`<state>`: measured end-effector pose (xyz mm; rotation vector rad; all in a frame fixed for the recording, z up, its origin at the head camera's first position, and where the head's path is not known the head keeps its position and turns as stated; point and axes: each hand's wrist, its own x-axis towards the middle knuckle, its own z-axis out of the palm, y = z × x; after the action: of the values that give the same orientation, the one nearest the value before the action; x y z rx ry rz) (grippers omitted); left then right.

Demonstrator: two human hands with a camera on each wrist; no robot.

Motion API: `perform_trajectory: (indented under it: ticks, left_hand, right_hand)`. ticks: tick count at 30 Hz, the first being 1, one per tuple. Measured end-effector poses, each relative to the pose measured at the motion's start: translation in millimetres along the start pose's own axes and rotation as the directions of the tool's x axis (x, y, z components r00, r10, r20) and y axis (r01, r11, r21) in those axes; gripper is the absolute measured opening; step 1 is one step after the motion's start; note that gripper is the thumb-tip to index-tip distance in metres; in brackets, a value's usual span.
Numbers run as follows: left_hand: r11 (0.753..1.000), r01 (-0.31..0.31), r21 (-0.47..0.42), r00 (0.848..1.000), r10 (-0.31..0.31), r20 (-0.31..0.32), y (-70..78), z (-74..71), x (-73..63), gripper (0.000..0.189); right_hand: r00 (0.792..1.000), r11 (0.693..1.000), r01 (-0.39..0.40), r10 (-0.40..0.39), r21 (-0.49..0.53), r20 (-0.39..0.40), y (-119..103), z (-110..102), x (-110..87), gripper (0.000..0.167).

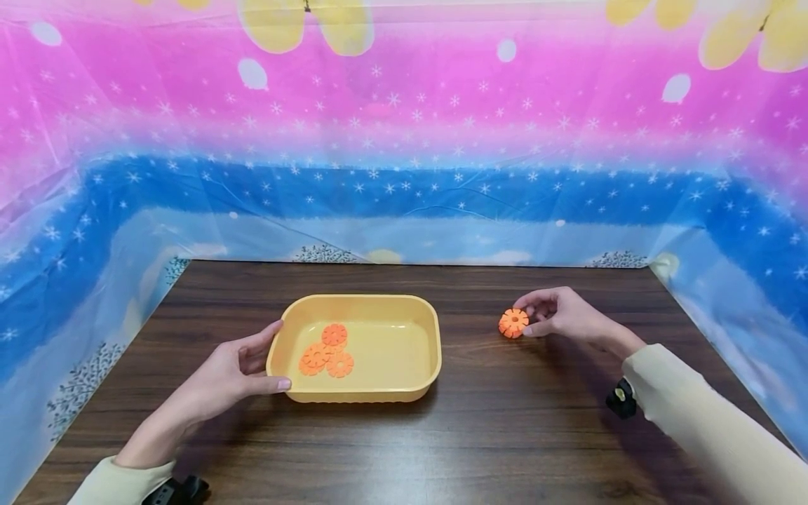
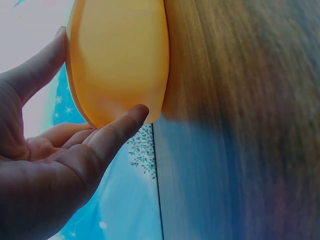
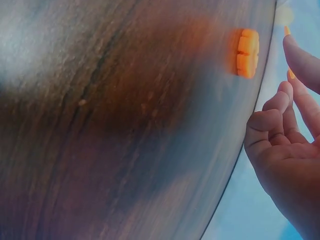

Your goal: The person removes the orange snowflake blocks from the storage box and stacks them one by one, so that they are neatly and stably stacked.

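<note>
A yellow plastic tub stands on the table, with several orange notched discs lying in its left half. My left hand grips the tub's left end, its thumb at the near corner and fingers along the side. In the left wrist view, a straight digit lies along the tub's outer wall. Over to the right, my right hand pinches an orange notched disc by its edges. Just below that disc, a small stack of orange discs sits on the table in the right wrist view.
The dark wood-grain table runs back to a printed curtain, which also hangs along both sides. Each wrist wears a dark strapped device, such as the one under the right sleeve.
</note>
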<state>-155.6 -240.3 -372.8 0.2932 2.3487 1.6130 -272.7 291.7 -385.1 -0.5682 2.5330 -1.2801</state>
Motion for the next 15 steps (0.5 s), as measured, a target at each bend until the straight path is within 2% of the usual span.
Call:
perform_trajectory:
  ticks: [15]
  left_hand:
    - [0.999, 0.032, -0.009, 0.999, -0.032, -0.007, -0.7, 0.4, 0.4, 0.096]
  right_hand:
    - [1.0, 1.0, 0.02, -0.02, -0.015, 0.002, 11, -1, 4.0, 0.042]
